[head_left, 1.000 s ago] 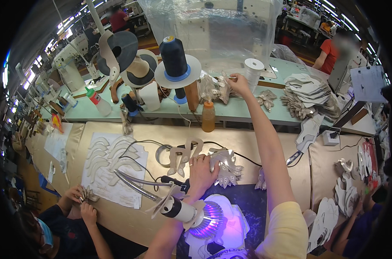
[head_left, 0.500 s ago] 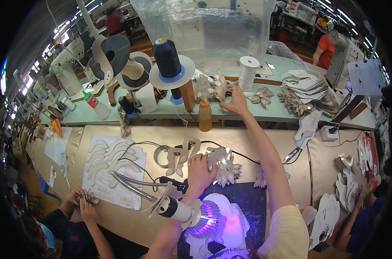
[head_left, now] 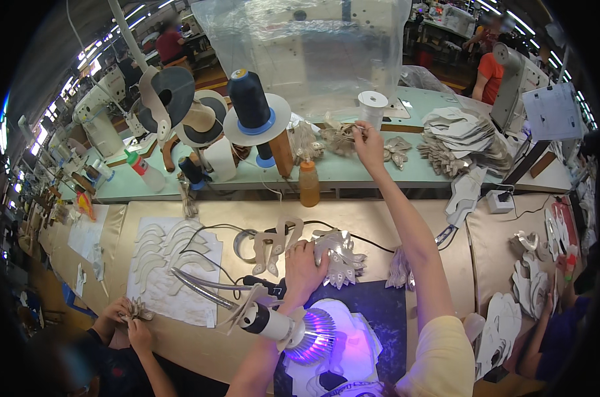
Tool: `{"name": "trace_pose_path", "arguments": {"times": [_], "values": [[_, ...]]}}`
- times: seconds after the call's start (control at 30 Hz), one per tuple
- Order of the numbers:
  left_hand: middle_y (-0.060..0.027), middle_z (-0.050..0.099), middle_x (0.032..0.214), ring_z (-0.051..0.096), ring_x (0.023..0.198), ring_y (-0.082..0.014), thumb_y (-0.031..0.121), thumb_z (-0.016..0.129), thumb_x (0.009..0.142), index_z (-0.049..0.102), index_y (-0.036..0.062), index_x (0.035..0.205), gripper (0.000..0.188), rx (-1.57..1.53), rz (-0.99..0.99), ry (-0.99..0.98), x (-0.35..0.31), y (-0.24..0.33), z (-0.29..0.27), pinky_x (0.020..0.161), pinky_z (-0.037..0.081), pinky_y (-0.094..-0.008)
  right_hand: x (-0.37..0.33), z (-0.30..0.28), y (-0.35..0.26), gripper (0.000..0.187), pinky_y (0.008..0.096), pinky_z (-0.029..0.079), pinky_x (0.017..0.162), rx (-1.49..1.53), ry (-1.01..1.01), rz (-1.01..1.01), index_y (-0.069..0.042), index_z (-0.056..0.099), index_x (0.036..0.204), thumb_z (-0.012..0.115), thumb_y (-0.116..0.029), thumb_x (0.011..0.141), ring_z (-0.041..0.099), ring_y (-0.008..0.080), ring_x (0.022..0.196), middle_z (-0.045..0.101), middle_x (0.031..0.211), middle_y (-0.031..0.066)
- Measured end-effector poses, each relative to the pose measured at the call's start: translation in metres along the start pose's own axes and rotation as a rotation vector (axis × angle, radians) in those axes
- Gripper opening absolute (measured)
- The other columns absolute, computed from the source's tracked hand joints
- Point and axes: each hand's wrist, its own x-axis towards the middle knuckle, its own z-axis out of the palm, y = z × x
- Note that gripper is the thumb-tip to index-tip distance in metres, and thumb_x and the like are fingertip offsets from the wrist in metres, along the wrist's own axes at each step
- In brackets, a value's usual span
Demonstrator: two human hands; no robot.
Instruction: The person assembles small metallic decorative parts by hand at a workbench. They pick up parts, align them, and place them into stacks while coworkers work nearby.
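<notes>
Meanwhile the right hand [head_left: 368, 141] reached far across the pale green desk [head_left: 353, 169], fingers pinched on a small beige cut piece from the pile [head_left: 340, 137] beside the white thread spool [head_left: 372, 106]. The left hand [head_left: 304, 269] lay flat, pressing a stack of silvery leaf-shaped pieces [head_left: 340, 255] near the purple-lit lamp [head_left: 300, 331].

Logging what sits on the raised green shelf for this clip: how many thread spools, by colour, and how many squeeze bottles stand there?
Dark blue thread spools: 1
White thread spools: 1
Squeeze bottles: 2, an orange one and a clear one with a red cap
Total: 4

The right hand reaches to the shelf beside the white spool.
</notes>
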Motion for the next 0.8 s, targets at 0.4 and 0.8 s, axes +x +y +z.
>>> {"name": "trace_pose_path", "arguments": {"times": [0.4, 0.8], "values": [[-0.021, 0.06, 0.106, 0.057, 0.101, -0.0375, 0.033, 0.063, 0.085, 0.063, -0.0034, 0.107, 0.042, 0.01, 0.049, 0.066, -0.002, -0.004, 0.005, 0.09, 0.044, -0.0464, -0.028, -0.132, -0.039, 0.03, 0.0333, 0.056, 0.09, 0.896, -0.367, 0.631, 0.0, 0.051, 0.127, 0.052, -0.009, 0.098, 0.065, 0.0222, 0.102, 0.063, 0.115, 0.0121], [-0.0221, 0.06, 0.107, 0.058, 0.098, -0.0381, 0.032, 0.063, 0.085, 0.064, -0.004, 0.106, 0.042, 0.05, 0.063, 0.059, -0.001, -0.004, 0.004, 0.087, 0.045, -0.0458, -0.023, -0.236, 0.042, 0.026, 0.0376, 0.057, 0.087, 0.746, 0.161, 0.508, -0.001, 0.051, 0.124, 0.051, -0.006, 0.098, 0.062, 0.0239, 0.102, 0.057, 0.117, 0.0142]]}}
